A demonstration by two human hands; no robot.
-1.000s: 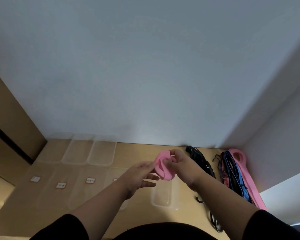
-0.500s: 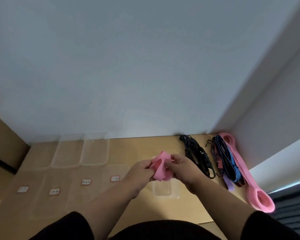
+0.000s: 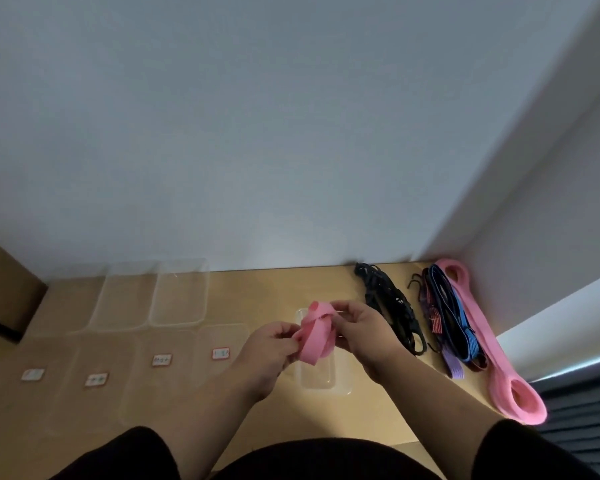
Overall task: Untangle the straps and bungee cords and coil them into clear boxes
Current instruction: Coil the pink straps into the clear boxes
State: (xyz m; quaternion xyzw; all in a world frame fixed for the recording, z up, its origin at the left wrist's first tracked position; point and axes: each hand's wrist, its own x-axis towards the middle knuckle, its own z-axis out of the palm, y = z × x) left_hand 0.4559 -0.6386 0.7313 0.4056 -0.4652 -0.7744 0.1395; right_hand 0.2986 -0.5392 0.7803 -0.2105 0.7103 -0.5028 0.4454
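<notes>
Head view (only view). Both hands meet above the front-mid part of the worktop (image 3: 267, 292), w/ a pink strap (image 3: 316, 336) between them.

L hand (image 3: 274, 344): fingers curled, pinching the strap's lower left edge. Judged: it anchors the coil so the wraps don't spring apart.

R hand (image 3: 355, 332): fingers and thumb curled, pinching the upper right side of the strap. Looks like this hand feeds or turns the next wrap. Strap is partly wound, a few flat loops visible, top loop standing up. Not yet a tight coil.

Strap is held off the surface, directly over a small clear box (image 3: 321, 382) near the front edge. Prob. held there so the finished coil drops straight in. Box looks empty, but contents hard to tell thru the clear plastic.

Left half of worktop: labelled lids (image 3: 160, 362) in a front row, three open clear tubs (image 3: 181, 296) behind, against the wall. Label text unreadable.

Right end: black cord bundle (image 3: 392, 306), then blue/dark cords (image 3: 454, 320), then a long pink band (image 3: 482, 337) along the right edge. Laid in parallel, apart from each other, i.e. already separated, awaiting coiling. Judged: task approx. early-mid.
</notes>
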